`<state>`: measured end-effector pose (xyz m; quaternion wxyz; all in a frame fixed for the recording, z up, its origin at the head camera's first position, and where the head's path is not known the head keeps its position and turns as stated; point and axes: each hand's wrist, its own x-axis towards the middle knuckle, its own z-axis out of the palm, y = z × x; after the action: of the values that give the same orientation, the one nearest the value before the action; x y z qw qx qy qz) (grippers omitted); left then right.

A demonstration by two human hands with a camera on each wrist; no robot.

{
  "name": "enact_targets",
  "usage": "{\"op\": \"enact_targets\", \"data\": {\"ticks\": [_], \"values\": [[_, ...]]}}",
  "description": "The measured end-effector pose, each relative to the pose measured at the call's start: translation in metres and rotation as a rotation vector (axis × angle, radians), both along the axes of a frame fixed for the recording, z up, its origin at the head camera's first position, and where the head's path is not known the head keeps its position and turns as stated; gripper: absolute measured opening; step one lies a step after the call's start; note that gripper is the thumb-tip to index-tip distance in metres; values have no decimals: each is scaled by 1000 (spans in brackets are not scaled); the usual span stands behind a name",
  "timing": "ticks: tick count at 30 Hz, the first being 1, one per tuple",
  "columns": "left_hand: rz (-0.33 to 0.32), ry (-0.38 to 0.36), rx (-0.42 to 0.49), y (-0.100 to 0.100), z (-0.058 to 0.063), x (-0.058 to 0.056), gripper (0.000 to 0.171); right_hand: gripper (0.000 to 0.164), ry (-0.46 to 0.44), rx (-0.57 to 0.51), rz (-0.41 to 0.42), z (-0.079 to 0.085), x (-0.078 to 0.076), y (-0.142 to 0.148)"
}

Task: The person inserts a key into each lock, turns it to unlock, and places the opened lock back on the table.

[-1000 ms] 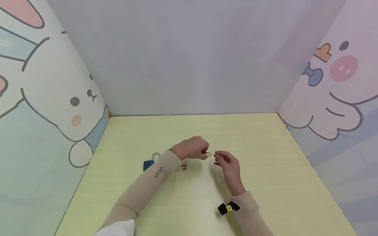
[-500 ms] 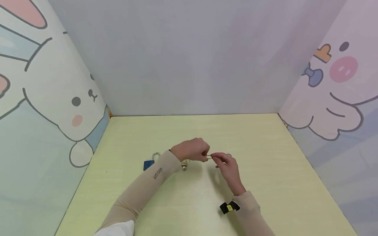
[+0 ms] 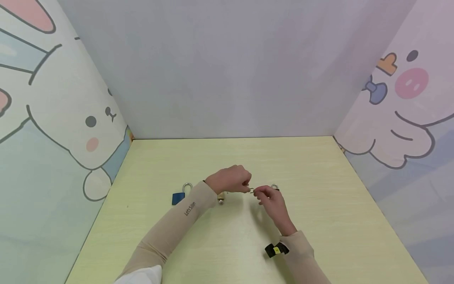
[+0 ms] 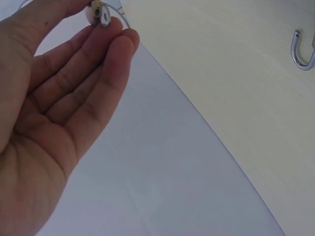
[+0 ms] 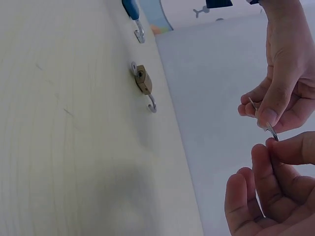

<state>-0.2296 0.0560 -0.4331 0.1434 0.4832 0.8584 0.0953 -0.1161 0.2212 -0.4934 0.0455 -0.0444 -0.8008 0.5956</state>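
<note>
Over the middle of the table, my left hand (image 3: 230, 179) pinches a small padlock, mostly hidden by the fingers; its brass-coloured end (image 4: 97, 10) peeks out in the left wrist view, beside a silver metal piece. The thin shackle (image 3: 252, 190) sticks out to the right. My right hand (image 3: 274, 205) pinches that shackle's end between thumb and fingertip, as the right wrist view also shows at the shackle (image 5: 272, 132). Below the left wrist stands a brass padlock (image 5: 143, 80), its shackle raised and a key in its base. The left sleeve partly covers it in the head view.
A blue padlock (image 3: 178, 198) with its shackle raised lies left of the left forearm. Behind the right hand another padlock's shackle (image 3: 274, 185) shows, its body mostly hidden. The pale yellow table (image 3: 234, 154) ends at a grey back wall, with cartoon-printed side walls.
My right hand has moved slightly left and taken the small padlock's shackle end between its fingertips. Another padlock's shackle has come into view behind it. The left hand has hardly moved.
</note>
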Motion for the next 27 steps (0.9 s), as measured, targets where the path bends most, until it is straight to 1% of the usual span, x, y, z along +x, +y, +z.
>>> {"op": "enact_targets", "data": {"ticks": [3,4,6,8,10,12,13,16,18,21,25,27], "values": [[31,32,3,1,-1,1,33,17,13,1,-6,12,4,-2],[50,49,1,2,-2,1,36,17,6,2,-19,12,4,-2],[108,79,-2,3,-4,3,42,16,1,1,-39,11,3,-1],[188,87,-1,3,-6,5,44,16,-13,-15,-61,4,1,2],[270,79,9,4,-8,7,42,16,-20,-29,-71,-4,-2,5],[349,49,25,5,-11,9,39,17,-12,-39,-67,-11,-5,9],[381,37,32,6,-12,9,37,17,-9,-46,-68,-15,-6,11],[455,13,44,10,-17,10,35,16,7,-44,-65,-18,-6,14],[485,5,53,12,-21,10,35,15,5,-40,-71,-18,-6,15],[501,-11,46,16,-30,12,36,14,-4,-39,-81,-19,-6,17],[513,-31,20,23,-47,14,37,15,-10,-37,-92,-20,-5,20],[525,-27,10,25,-56,16,36,15,-4,-20,-94,-19,-4,21]]}}
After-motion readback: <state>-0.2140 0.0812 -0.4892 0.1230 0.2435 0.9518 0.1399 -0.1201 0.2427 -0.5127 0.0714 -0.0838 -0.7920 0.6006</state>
